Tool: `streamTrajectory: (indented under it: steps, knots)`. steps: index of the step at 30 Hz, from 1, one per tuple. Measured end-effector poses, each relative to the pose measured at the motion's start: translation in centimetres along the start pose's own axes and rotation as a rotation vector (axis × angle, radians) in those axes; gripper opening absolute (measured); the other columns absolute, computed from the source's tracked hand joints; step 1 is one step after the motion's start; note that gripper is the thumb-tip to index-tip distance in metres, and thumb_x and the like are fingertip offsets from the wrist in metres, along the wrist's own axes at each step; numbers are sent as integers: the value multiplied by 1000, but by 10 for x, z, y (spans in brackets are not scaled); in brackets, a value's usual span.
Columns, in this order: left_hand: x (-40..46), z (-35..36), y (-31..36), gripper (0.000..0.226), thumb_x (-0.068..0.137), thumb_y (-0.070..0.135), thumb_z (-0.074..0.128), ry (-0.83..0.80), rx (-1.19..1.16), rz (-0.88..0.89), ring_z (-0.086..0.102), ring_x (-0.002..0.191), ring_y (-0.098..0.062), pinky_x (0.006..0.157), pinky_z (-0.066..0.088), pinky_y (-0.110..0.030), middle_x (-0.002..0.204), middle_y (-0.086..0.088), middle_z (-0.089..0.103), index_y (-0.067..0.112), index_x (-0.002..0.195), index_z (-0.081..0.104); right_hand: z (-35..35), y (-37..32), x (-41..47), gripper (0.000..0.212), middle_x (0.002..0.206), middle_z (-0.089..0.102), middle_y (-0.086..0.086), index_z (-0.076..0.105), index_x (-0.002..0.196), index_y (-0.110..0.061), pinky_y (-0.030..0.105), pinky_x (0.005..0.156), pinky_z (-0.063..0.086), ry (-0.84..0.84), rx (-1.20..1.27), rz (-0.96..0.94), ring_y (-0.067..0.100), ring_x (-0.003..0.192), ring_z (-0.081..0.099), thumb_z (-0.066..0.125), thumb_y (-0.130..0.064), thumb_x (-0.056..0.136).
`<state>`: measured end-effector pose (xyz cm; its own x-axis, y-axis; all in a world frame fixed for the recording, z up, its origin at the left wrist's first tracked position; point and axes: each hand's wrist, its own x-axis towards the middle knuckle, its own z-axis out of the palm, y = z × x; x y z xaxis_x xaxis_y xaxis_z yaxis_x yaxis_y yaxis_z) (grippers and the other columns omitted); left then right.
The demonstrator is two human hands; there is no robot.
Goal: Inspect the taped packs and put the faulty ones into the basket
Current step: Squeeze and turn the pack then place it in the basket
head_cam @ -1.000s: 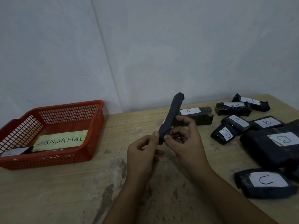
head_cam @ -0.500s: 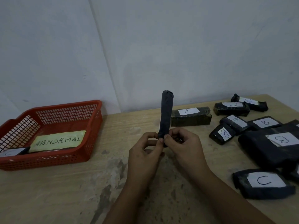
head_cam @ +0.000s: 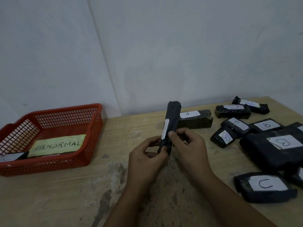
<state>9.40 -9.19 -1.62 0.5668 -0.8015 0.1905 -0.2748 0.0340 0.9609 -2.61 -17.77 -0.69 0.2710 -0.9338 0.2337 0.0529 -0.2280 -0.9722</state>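
A long black taped pack [head_cam: 171, 122] stands nearly upright above the table's middle, its white label turned to the left edge. My left hand [head_cam: 146, 163] and my right hand [head_cam: 190, 148] both pinch its lower end. The red mesh basket [head_cam: 91, 128] sits at the left, with a yellow "ABNORMAL" card [head_cam: 57, 145] and one labelled pack [head_cam: 11, 156] inside. Several more black packs lie at the right: one marked A [head_cam: 195, 118], one marked C [head_cam: 265, 187], and a large one marked B [head_cam: 275, 151].
The wooden table [head_cam: 65, 194] has worn dark patches near my arms. A pale wall rises close behind the table. Its right edge runs just past the pile of packs.
The held pack swung from leaning right to nearly upright and turned about its length, so its white label now shows on the left edge. Both hands kept their grip on its lower end.
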Motion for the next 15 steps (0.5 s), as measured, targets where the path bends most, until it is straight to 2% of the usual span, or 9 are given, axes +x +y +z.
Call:
streamTrajectory:
  steps: [3,6,9,12,13,15]
  knots:
    - [1,2,-1,25,97,31,78,46,15,27,78,88,-8,72,64,-22,111,17,78,42,118,76,-1,3,-1,8,83,74,-2,77,91,-18,21,68,57,-52,-36,-41,12,78,70,76,-18,99]
    - [3,0,-1,44,94,55,71,109,-18,23,78,96,-8,76,66,-27,119,16,76,38,134,72,2,2,-5,9,80,70,-1,76,89,-18,28,68,60,-129,-78,-72,15,75,67,77,-21,98]
    - [4,-3,-1,38,95,47,71,133,-44,51,75,104,-4,83,65,-23,116,14,78,28,126,78,3,1,-7,13,78,68,-1,75,87,-18,33,68,62,-168,-105,-98,18,74,66,77,-24,97]
    - [4,-3,-1,22,99,30,74,140,-45,54,75,100,-4,78,60,-15,108,11,80,22,118,81,3,1,-7,10,81,70,-3,75,89,-19,37,71,64,-177,-92,-76,18,78,69,77,-24,97]
    - [4,-3,-2,18,99,28,74,137,-40,52,75,98,-5,76,60,-16,106,11,80,23,116,82,3,0,-8,8,83,70,-5,75,90,-21,34,72,64,-161,-80,-82,16,80,69,75,-22,97]
    - [3,-3,-4,16,99,28,75,124,-36,44,76,93,-7,75,65,-26,104,12,79,27,113,82,2,-2,-8,7,87,71,-8,74,92,-24,28,73,62,-114,-62,-111,13,84,70,74,-20,98]
